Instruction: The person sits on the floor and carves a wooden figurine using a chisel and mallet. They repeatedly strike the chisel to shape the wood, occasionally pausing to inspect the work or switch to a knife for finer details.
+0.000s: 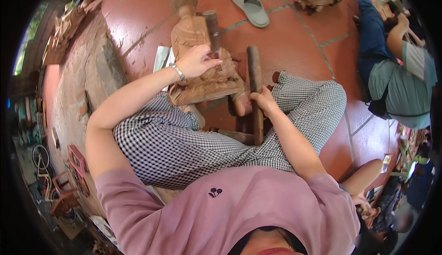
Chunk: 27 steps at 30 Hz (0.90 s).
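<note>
Hidden and cut-off parts, centre and right of the frame

The tip of the chisel (212,29) is covered by the left hand (195,61) at the carved wooden figure (202,61); the lower end of the wooden mallet (254,84) is lost behind the right hand (263,101); a seated co-worker (400,80) is cut off by the right rim.

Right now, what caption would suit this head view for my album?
Left hand steadies a chisel on a wooden statue; right hand grips a mallet.

My trousers (184,140) are black-and-white check, my shirt (230,209) dusty pink with a small dark emblem. The carving (193,34) is reddish-brown, the floor tiles (294,48) terracotta red, the sandal (251,6) grey-green.
</note>
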Each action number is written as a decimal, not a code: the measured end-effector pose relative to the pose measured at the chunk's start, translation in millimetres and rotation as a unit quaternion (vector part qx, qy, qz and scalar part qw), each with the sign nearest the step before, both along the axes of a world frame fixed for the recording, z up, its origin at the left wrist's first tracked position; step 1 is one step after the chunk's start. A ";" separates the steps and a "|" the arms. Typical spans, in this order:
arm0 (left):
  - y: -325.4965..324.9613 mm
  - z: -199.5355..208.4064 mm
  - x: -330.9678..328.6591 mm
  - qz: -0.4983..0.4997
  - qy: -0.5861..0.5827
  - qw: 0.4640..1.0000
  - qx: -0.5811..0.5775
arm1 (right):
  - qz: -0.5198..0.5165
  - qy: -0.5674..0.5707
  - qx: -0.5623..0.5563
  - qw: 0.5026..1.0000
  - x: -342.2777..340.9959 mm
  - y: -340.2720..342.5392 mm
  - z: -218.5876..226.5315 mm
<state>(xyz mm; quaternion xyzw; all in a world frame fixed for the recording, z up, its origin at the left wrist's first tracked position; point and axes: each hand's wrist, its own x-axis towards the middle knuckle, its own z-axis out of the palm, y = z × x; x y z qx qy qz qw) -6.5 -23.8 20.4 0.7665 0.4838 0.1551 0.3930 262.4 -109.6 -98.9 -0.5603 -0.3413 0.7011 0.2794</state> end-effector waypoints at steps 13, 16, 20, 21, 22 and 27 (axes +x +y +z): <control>6.9 21.7 16.1 -0.189 0.094 0.968 0.134 | -0.131 -0.127 0.362 0.914 37.2 20.2 115.2; 4.2 19.3 17.1 -0.203 0.100 0.963 0.145 | -0.091 -0.255 0.463 0.844 43.3 19.3 136.4; 0.6 35.2 23.6 -0.235 0.172 0.945 0.150 | 0.022 -0.488 0.517 0.703 52.2 18.5 162.1; -1.7 32.8 21.6 -0.236 0.174 0.942 0.164 | 0.003 -0.468 0.513 0.720 51.4 16.9 163.2; -2.7 30.0 21.0 -0.239 0.175 0.938 0.178 | -0.020 -0.435 0.518 0.736 51.1 16.0 160.9; -1.4 21.7 17.5 -0.261 0.147 0.930 0.213 | 0.006 -0.453 0.524 0.721 53.5 8.0 156.3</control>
